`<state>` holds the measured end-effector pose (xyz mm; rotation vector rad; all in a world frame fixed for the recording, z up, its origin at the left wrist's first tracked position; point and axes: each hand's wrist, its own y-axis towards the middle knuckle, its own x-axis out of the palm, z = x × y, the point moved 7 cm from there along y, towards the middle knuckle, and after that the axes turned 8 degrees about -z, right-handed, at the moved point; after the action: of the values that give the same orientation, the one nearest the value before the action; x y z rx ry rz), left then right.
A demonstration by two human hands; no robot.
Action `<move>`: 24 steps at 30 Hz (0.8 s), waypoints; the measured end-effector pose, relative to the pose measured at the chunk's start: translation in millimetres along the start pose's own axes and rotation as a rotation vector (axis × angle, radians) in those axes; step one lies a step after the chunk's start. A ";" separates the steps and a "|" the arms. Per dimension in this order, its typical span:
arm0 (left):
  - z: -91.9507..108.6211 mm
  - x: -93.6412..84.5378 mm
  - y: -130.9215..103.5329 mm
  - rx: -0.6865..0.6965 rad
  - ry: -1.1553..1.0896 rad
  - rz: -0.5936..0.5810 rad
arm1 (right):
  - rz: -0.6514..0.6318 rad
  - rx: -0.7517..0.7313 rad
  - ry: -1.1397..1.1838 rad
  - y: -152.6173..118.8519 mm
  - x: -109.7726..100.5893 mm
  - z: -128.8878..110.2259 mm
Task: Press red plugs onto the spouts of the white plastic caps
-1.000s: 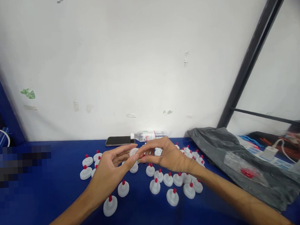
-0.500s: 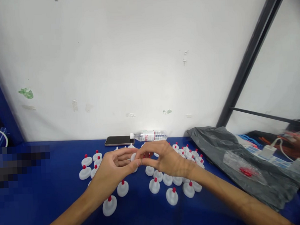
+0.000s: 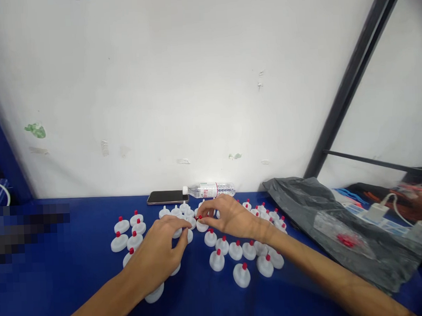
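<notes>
Several white caps with red tips stand on the blue table. My right hand rests low over the middle of the group, with its fingertips pinching one red-tipped white cap on the table. My left hand lies palm down just left of it, its fingers curled over a white cap on the table. The two hands are a little apart.
A phone and a water bottle on its side lie by the white wall. A grey plastic bag with a clear pouch of red tips lies at the right. Another person's hand works at the far right.
Both hands have dropped from above the caps to the table. The right hand has set its cap down among the others, and the left hand has turned palm down onto a cap.
</notes>
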<state>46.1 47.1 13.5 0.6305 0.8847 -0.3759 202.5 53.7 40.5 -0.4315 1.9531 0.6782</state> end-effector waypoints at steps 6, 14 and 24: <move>3.8 -1.8 -0.1 0.056 0.098 0.024 | -0.020 0.017 -0.055 0.7 10.5 2.2; 7.5 9.4 -4.7 0.050 0.225 -0.015 | -0.061 -0.002 -0.057 0.1 14.6 -1.2; 3.8 29.2 -10.0 -0.004 0.386 -0.179 | -0.238 0.072 -0.168 -3.8 8.0 29.0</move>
<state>60.1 35.6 -11.8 0.6329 1.3164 -0.4196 221.0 68.7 21.8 -0.5349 1.7279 0.4736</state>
